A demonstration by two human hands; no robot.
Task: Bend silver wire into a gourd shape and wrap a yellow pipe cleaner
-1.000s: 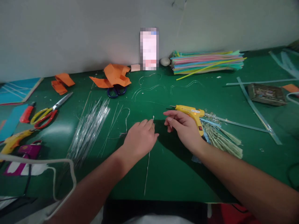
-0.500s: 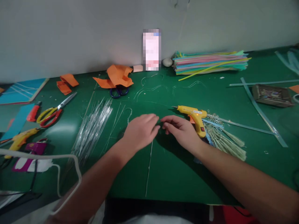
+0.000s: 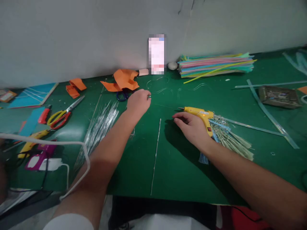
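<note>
My left hand (image 3: 139, 101) is closed above the table, just right of the scissors with dark blue handles (image 3: 122, 95). A tiny shiny bit shows at its fingertips, too small to name. My right hand (image 3: 190, 127) hovers loosely curled beside the yellow glue gun (image 3: 198, 112), with a gap between thumb and fingers and nothing visible in it. Between my hands, a thin silvery wire-like stick (image 3: 156, 156) lies lengthwise on the green table (image 3: 134, 179). A bundle of thin silvery wires (image 3: 102, 127) lies left of my left forearm.
Pale green tassels (image 3: 237, 142) lie right of the glue gun. At the back are a bundle of colored pipe cleaners (image 3: 216, 65), orange paper (image 3: 126, 80) and a propped phone (image 3: 157, 54). Red-and-yellow scissors (image 3: 64, 115) and a white cable (image 3: 81, 145) are at left.
My left hand has moved away from my right, forward toward the dark blue scissors. My right hand has shifted slightly right. The silvery stick's upper end, formerly under my hands, now shows.
</note>
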